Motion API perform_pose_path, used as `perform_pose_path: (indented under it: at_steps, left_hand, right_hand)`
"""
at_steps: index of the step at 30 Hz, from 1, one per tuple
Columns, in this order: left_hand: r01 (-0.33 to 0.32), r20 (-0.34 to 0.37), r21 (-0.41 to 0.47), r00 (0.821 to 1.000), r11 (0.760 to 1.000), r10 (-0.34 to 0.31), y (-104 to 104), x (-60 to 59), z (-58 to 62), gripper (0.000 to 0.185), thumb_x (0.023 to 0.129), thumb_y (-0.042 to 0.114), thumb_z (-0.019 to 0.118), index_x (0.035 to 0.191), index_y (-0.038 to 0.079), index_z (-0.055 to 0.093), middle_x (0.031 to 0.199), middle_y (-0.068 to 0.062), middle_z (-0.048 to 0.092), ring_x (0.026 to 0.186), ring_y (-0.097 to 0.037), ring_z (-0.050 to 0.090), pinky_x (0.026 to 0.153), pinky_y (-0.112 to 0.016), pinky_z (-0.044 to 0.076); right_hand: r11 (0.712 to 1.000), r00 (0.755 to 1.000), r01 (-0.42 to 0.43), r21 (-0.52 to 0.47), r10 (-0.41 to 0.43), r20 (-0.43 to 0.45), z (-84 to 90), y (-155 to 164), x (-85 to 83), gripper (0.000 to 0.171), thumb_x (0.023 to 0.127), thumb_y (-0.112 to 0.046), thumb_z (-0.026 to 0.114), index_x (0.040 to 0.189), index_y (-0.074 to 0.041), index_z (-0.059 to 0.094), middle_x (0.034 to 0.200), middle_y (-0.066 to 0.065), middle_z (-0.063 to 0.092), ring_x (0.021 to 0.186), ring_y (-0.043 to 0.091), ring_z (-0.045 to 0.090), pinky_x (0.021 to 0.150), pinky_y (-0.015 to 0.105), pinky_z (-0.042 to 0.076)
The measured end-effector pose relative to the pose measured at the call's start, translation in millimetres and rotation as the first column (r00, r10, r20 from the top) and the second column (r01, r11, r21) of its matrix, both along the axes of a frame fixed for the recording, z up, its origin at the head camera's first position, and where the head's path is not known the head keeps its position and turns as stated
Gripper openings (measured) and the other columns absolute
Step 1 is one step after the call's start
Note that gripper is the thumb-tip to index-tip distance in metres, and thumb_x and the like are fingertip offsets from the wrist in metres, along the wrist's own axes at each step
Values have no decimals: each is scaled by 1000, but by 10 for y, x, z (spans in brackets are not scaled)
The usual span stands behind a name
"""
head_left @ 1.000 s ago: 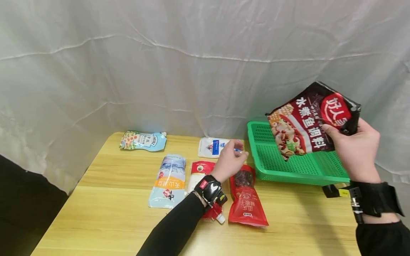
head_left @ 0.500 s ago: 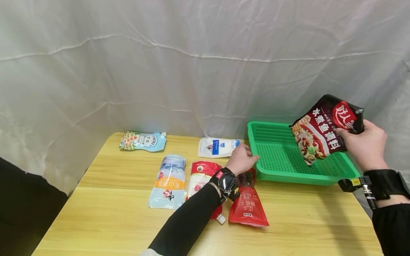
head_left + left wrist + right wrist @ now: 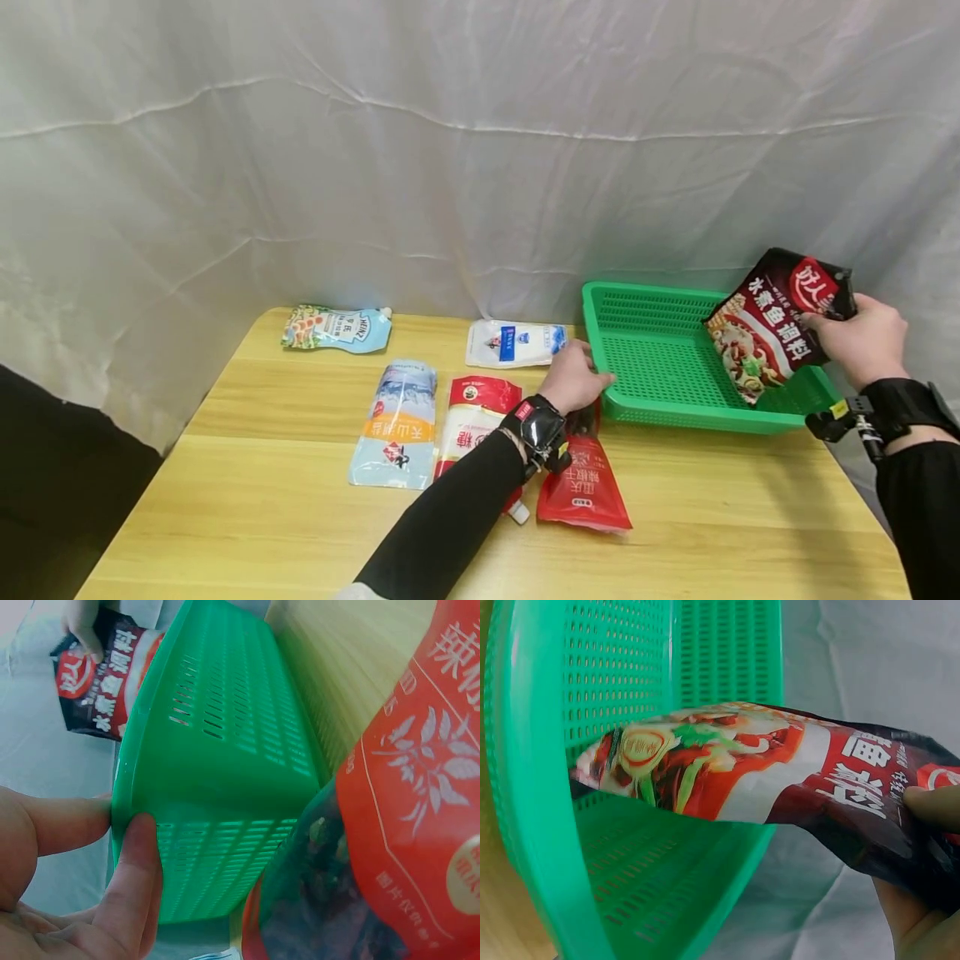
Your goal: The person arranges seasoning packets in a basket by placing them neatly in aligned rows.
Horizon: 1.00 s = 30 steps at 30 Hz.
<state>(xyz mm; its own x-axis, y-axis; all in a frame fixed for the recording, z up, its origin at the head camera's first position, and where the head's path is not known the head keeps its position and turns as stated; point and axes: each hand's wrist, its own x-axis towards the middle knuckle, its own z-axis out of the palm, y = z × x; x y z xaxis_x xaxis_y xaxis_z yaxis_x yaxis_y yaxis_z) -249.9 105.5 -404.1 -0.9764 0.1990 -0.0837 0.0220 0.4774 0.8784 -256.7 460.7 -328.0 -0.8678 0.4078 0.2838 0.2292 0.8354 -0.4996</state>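
Observation:
My right hand (image 3: 862, 337) grips a dark red and black seasoning packet (image 3: 772, 325) by its upper right end. Tilted, the packet hangs over the right part of a green plastic basket (image 3: 675, 414), its lower corner dipping inside the walls in the right wrist view. At the basket's near left corner, my left hand (image 3: 576, 379) pinches the rim between thumb and fingers, as the left wrist view shows. Below that hand lies a red bag of dried chilies (image 3: 585, 483), its top partly hidden by the hand.
Left of the chilies lies a red and white spouted pouch (image 3: 476, 417), partly under my left forearm. A blue and orange pouch (image 3: 395, 425), a white packet (image 3: 510, 343) and a Heinz pouch (image 3: 337, 328) lie further left and back. A grey curtain (image 3: 450, 167) hangs behind the table.
My right hand has moved right and lowered the seasoning packet toward the basket. My left hand has moved right from above the chili bag and taken hold of the basket's rim.

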Motion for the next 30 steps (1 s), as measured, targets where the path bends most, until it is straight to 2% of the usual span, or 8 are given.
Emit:
perform_pose_path:
  at_steps: [5, 8, 11, 15, 18, 22, 27, 30]
  left_hand:
    - [-14, 4, 0, 1000, 1000, 14, 27, 20, -5, 63, 92, 23, 81, 145, 2, 53, 123, -11, 67, 115, -23, 64, 96, -34, 55]
    - [-21, 9, -5, 1000, 1000, 21, 39, 35, -2, 63, 93, 23, 81, 145, 2, 53, 123, -11, 67, 116, -23, 63, 97, -34, 55]
    - [-19, 14, -15, 1000, 1000, 19, 52, 51, -3, 63, 93, 25, 81, 145, 3, 53, 123, -10, 67, 116, -22, 63, 97, -34, 55]
    - [-17, 23, -24, 1000, 1000, 17, 66, 63, -11, 63, 92, 25, 82, 145, 4, 54, 121, -8, 67, 115, -21, 64, 95, -33, 55]
    - [-17, 25, -29, 1000, 999, 18, 72, 52, -17, 64, 92, 26, 82, 145, 5, 54, 121, -8, 67, 114, -21, 64, 94, -32, 55]
    - [-19, 22, -34, 1000, 999, 20, 68, 30, -12, 64, 92, 27, 83, 145, 5, 54, 121, -8, 68, 112, -20, 64, 93, -32, 55]
    - [-25, 6, -35, 1000, 999, 25, 43, 6, -7, 63, 92, 26, 83, 144, 5, 55, 119, -8, 68, 110, -19, 64, 92, -32, 55]
    - [-26, -1, -29, 1000, 999, 26, 28, -4, -7, 63, 92, 25, 82, 144, 4, 55, 120, -9, 68, 111, -20, 64, 92, -32, 55]
  right_hand:
    - [1000, 999, 22, 4, -22, 36, -76, 156, -26, 41, 103, -20, 63, 117, 18, 56, 95, 39, 63, 66, 32, 58, 51, 34, 43]
    - [999, 998, 32, 7, -32, 49, -130, 230, -14, 37, 102, -17, 62, 111, 18, 55, 92, 40, 62, 71, 42, 60, 51, 36, 43]
    - [998, 996, 57, 27, -59, 67, -192, 295, 7, 35, 101, -15, 61, 106, 18, 54, 92, 42, 61, 75, 49, 60, 54, 45, 48]
    - [996, 990, 93, 5, -93, 103, -261, 385, 54, 38, 102, -15, 59, 114, 22, 52, 106, 46, 58, 91, 58, 60, 70, 61, 53]
    - [994, 988, 106, -17, -103, 118, -269, 447, 86, 42, 103, -13, 57, 124, 23, 49, 120, 48, 52, 106, 63, 55, 82, 68, 51]
    - [993, 986, 120, -14, -117, 117, -238, 479, 97, 49, 101, -10, 54, 135, 23, 42, 128, 50, 46, 113, 64, 50, 94, 71, 48]
    - [995, 991, 97, 38, -100, 88, -214, 463, 72, 55, 100, -10, 52, 142, 21, 37, 131, 50, 43, 115, 64, 48, 96, 72, 46]
    - [995, 995, 73, 72, -77, 61, -282, 538, -25, 60, 101, -13, 54, 149, 18, 33, 136, 47, 44, 120, 63, 46, 98, 70, 45]
